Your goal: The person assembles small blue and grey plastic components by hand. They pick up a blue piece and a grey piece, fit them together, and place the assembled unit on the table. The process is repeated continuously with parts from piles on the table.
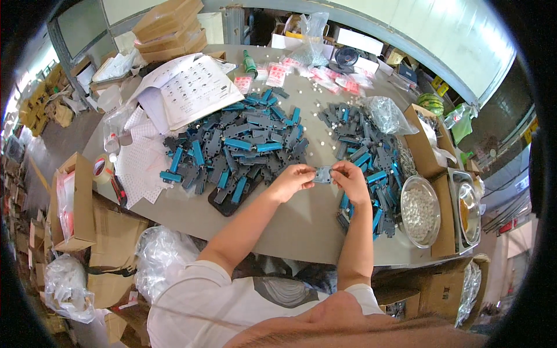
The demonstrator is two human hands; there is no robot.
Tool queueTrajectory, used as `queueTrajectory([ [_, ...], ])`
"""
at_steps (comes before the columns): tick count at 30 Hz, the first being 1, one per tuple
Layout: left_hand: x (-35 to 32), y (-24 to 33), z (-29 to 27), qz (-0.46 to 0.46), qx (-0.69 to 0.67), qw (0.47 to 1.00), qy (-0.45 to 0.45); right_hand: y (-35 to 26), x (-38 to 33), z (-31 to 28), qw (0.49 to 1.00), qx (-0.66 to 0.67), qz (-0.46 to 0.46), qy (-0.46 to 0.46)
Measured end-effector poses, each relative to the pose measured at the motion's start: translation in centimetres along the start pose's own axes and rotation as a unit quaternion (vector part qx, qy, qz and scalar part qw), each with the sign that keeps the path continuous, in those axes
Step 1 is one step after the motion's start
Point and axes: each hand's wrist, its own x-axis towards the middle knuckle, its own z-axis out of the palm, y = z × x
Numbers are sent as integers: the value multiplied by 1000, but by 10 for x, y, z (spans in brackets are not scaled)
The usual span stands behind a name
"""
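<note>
One person (209, 307), two hands (297, 180) (349, 177) holding one grey piece (323, 175), faces two heaps (238, 139) (371, 156).

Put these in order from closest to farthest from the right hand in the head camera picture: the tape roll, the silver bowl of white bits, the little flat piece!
1. Little flat piece: right at the right hand, in its fingertips.
2. Silver bowl: off to the right side.
3. Tape roll: way over at the table's left edge.
</note>
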Motion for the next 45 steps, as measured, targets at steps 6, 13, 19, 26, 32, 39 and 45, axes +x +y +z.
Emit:
queueTrajectory([
  [6, 2, -2, -5, 0, -103, 995, -17, 8, 6, 9, 1000, 28, 7, 11],
  [13, 1, 5, -2, 1, -122, 993, -7, 12, 7, 16, 997, -28, -33, 68],
  [19, 2, -1, 0, 29, -67, 997, 2, 16, 8, 15, 997, -38, -57, 47],
  [26, 0, -1, -2, 70, -15, 996, 49, -2, 2, 17, 990, -107, 54, 79],
  [32, -2, 6, -2, 81, -46, 995, 21, -5, -1, 7, 999, -36, 21, 24],
  [39, -4, 13, -7, 108, -73, 989, 75, 9, 14, 20, 994, 103, 29, 33],
  [45, 6, 33, -30, 467, 134, 808, 334, 58, 97, -6, 862, -438, -156, 201],
])
